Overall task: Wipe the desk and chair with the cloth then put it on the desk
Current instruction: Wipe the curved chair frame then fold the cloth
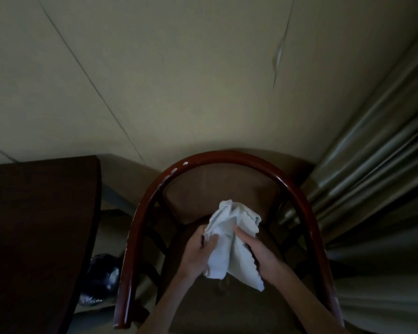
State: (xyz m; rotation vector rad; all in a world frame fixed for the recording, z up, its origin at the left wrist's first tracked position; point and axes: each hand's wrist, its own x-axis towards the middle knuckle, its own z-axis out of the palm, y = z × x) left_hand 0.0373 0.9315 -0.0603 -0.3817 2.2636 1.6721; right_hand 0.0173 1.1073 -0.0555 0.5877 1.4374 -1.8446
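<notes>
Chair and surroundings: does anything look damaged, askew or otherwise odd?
Yes. The chair's curved wooden rail has pale chips in its finish near the top left. On the wall, upper right, a strip of covering seems to peel away.

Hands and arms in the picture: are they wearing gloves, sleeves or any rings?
No gloves. The left hand and the right hand are both bare, and I can see no ring or watch in the dim light. The left forearm and the right forearm are bare too: no sleeve shows before the picture's bottom edge.
</notes>
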